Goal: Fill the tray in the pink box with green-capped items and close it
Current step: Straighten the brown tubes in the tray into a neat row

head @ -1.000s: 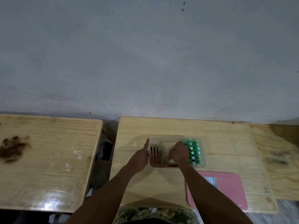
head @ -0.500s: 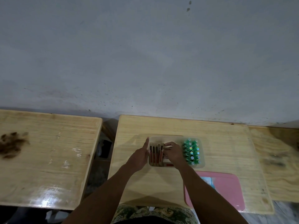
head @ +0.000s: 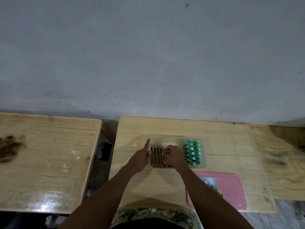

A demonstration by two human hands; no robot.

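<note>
So, a grey wall [head: 148, 55] fills the top of the view, and below it sit three pale wooden tables: one on the left [head: 46, 162], the middle one [head: 222, 146] where the work is, and a third [head: 283, 162] at the right edge. On the left table there's a dark brown tuft [head: 9, 148] near its outer edge.

Down on the middle table, a pink box lid [head: 231, 189] lies flat at the near right, a pale blue picture on its face, partly crossed by the right forearm. Just beyond it sits the clear tray [head: 203, 164], out on the tabletop. Its right side is packed with green-capped items [head: 192, 152], standing upright in two tight rows. Its left side holds flat slim sticks with red-brown bodies [head: 156, 157], laid side by side.

And the hands! The left hand [head: 140, 160] rests at the tray's left edge, index finger stretched forward, the other fingers loosely curled, holding nothing I can see. The right hand [head: 173, 156] is curled over the tray's middle, fingertips pressed together right beside the sticks; something small and pale shows at the fingertips, but whether they are pinching it I cannot tell.
</note>
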